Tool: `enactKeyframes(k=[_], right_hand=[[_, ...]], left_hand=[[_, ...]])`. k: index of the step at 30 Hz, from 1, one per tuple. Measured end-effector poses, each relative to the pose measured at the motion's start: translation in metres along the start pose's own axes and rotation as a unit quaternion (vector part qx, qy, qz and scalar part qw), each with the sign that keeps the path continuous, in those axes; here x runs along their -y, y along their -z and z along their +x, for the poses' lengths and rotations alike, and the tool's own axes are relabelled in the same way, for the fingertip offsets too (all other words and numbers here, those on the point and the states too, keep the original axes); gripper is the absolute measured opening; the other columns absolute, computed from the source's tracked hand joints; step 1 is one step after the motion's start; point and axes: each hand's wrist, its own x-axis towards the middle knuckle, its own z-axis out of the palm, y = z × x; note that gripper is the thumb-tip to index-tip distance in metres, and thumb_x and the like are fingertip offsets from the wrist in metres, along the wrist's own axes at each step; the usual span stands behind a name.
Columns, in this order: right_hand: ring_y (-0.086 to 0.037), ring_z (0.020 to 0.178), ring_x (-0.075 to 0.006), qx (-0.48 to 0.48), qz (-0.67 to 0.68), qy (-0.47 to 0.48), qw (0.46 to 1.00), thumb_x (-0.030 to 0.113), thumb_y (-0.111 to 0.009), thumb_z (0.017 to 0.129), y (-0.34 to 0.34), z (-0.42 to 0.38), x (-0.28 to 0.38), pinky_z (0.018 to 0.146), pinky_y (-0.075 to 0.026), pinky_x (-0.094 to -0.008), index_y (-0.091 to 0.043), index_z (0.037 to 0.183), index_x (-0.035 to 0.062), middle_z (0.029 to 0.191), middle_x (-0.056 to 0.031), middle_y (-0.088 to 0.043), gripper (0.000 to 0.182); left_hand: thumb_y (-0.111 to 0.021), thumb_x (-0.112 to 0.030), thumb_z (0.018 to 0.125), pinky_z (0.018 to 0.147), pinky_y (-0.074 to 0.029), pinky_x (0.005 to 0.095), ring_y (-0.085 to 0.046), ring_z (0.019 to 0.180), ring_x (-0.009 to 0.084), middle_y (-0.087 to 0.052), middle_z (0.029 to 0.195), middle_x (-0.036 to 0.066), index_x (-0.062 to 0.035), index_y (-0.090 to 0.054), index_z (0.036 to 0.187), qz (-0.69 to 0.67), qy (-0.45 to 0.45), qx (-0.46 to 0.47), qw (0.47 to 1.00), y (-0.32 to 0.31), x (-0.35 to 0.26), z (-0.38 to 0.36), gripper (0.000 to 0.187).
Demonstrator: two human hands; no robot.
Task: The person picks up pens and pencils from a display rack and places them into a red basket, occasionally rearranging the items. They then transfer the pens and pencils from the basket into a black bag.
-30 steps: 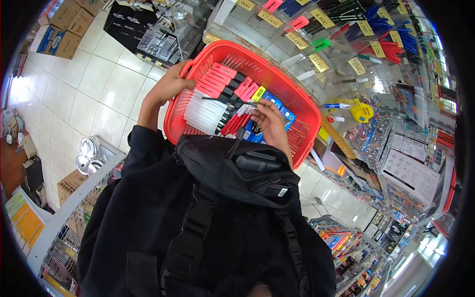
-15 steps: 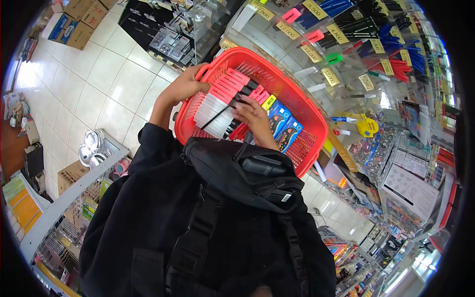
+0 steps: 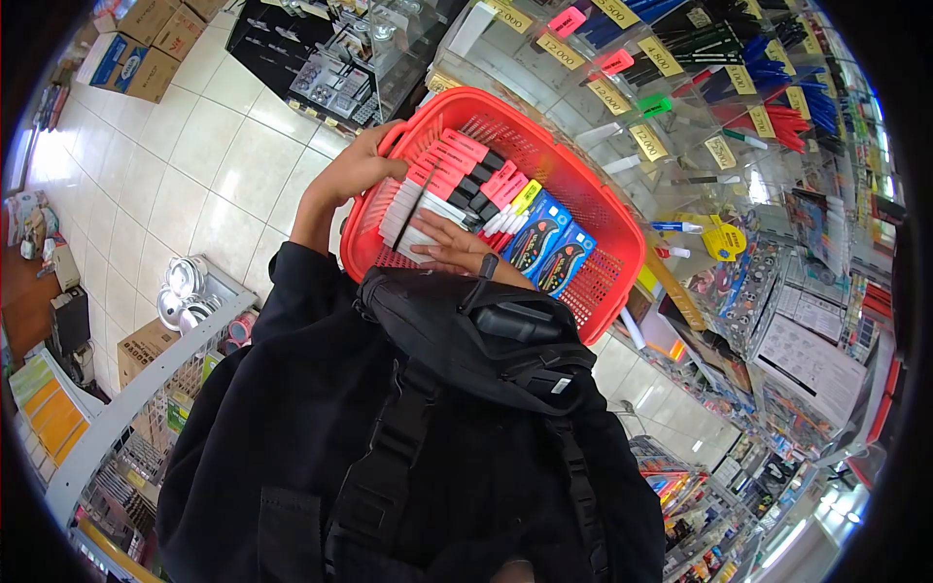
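Observation:
A red plastic basket (image 3: 573,175) is in front of my body. My left hand (image 3: 364,167) is closed round its left rim. Inside the basket, my right hand (image 3: 452,243) lies with its fingers extended on a row of white packs with pink tops (image 3: 439,175). A thin black strip (image 3: 413,209) crosses these packs beside my fingertips. To the right of my right hand are white and red pens (image 3: 501,219), a yellow-topped item (image 3: 527,196) and blue cards (image 3: 564,257) with black oval shapes.
A black waist bag (image 3: 476,330) hangs below the basket. Clear shelving with price tags (image 3: 646,141) and pens runs along the right. A grey metal rack (image 3: 146,384) stands at lower left. Cardboard boxes (image 3: 146,73) sit on the tiled floor at upper left.
My right hand has moved left and down across the packs, and its fingers have spread. The black strip has shifted and tilts more upright. More pens and black-ended packs show.

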Motion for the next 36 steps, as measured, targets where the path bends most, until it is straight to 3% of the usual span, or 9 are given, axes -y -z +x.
enactKeyframes(k=[4, 7, 10, 13, 19, 23, 28, 31, 36], right_hand=[[-0.042, 0.136, -0.0253, -0.039, 0.004, 0.056, 0.998, 0.022, -0.055, 0.1, -0.017, -0.009, 0.027, 0.105, -0.038, -0.0355, -0.02, 0.154, 0.0098, 0.159, -0.0114, -0.024, 0.066], [-0.048, 0.13, -0.0233, -0.105, -0.07, 0.005, 0.992, 0.025, -0.055, 0.1, -0.018, -0.014, 0.032, 0.1, -0.041, -0.0331, -0.031, 0.15, 0.0076, 0.151, -0.011, -0.038, 0.058], [-0.054, 0.122, -0.019, -0.121, -0.032, -0.069, 0.99, 0.028, -0.056, 0.1, -0.011, -0.011, 0.018, 0.093, -0.045, -0.0304, -0.043, 0.142, 0.0053, 0.137, -0.0071, -0.053, 0.05], [-0.058, 0.115, -0.0147, -0.128, -0.115, -0.129, 0.977, 0.028, -0.059, 0.098, -0.013, -0.013, 0.029, 0.086, -0.047, -0.0268, -0.048, 0.137, 0.0034, 0.126, -0.0062, -0.06, 0.048], [-0.056, 0.119, -0.0161, 0.018, -0.265, -0.112, 0.958, 0.024, -0.064, 0.095, 0.015, -0.011, 0.079, 0.096, -0.046, -0.0273, -0.048, 0.136, -0.0004, 0.125, -0.0114, -0.061, 0.051], [-0.053, 0.124, -0.0187, 0.053, -0.325, -0.119, 0.937, 0.03, -0.066, 0.093, 0.005, 0.0, 0.104, 0.102, -0.043, -0.031, -0.046, 0.141, 0.0042, 0.132, -0.0148, -0.057, 0.058], [-0.055, 0.119, -0.0179, 0.144, -0.329, -0.132, 0.924, 0.024, -0.064, 0.093, -0.003, 0.033, 0.053, 0.1, -0.042, -0.0269, -0.035, 0.149, 0.0066, 0.135, -0.0167, -0.054, 0.065], [-0.05, 0.127, -0.0214, 0.143, -0.301, -0.18, 0.926, 0.021, -0.066, 0.094, -0.003, 0.045, 0.031, 0.102, -0.043, -0.0307, -0.033, 0.149, 0.0035, 0.143, -0.0122, -0.047, 0.066], [-0.052, 0.122, -0.0216, 0.054, -0.376, -0.038, 0.924, 0.024, -0.068, 0.091, -0.011, 0.051, 0.017, 0.101, -0.043, -0.034, -0.041, 0.143, 0.0022, 0.134, -0.0134, -0.053, 0.063]], left_hand=[[-0.064, -0.005, 0.07, 0.085, -0.049, 0.0281, -0.062, 0.093, 0.0157, -0.066, 0.105, 0.009, 0.0012, -0.054, 0.131, 0.005, 0.0, 0.0, 1.0, 0.001, 0.0, -0.001, 0.062], [-0.064, -0.005, 0.071, 0.084, -0.049, 0.0279, -0.063, 0.092, 0.0152, -0.067, 0.104, 0.009, 0.0014, -0.054, 0.13, 0.018, -0.025, -0.015, 0.999, -0.002, 0.001, -0.001, 0.061], [-0.064, -0.005, 0.071, 0.083, -0.05, 0.0277, -0.063, 0.091, 0.0146, -0.067, 0.103, 0.009, 0.0012, -0.054, 0.13, 0.03, -0.02, -0.02, 0.999, -0.001, 0.004, 0.0, 0.06], [-0.064, -0.005, 0.071, 0.083, -0.05, 0.0275, -0.063, 0.09, 0.0142, -0.067, 0.104, 0.009, 0.0007, -0.054, 0.13, 0.024, -0.013, -0.011, 1.0, 0.0, 0.004, 0.0, 0.061], [-0.063, -0.006, 0.07, 0.084, -0.049, 0.0273, -0.062, 0.091, 0.0142, -0.066, 0.105, 0.008, 0.0007, -0.053, 0.131, 0.021, -0.015, -0.008, 1.0, 0.001, 0.008, 0.002, 0.062], [-0.063, -0.006, 0.07, 0.084, -0.049, 0.0276, -0.061, 0.092, 0.0144, -0.065, 0.105, 0.008, 0.0004, -0.054, 0.131, 0.025, -0.006, -0.015, 1.0, 0.0, 0.006, 0.001, 0.062], [-0.067, -0.007, 0.072, 0.084, -0.048, 0.0274, -0.06, 0.09, 0.0144, -0.066, 0.105, 0.009, 0.0017, -0.057, 0.126, 0.024, -0.013, -0.032, 0.999, -0.002, 0.001, -0.003, 0.055], [-0.067, -0.007, 0.072, 0.084, -0.048, 0.0275, -0.06, 0.092, 0.0146, -0.066, 0.106, 0.009, 0.0027, -0.055, 0.128, 0.022, -0.023, -0.019, 0.999, 0.0, 0.004, -0.001, 0.059], [-0.069, -0.007, 0.072, 0.084, -0.049, 0.0276, -0.062, 0.092, 0.0145, -0.066, 0.108, 0.011, 0.0053, -0.05, 0.133, 0.008, 0.0, -0.016, 1.0, 0.001, 0.006, 0.001, 0.065]])
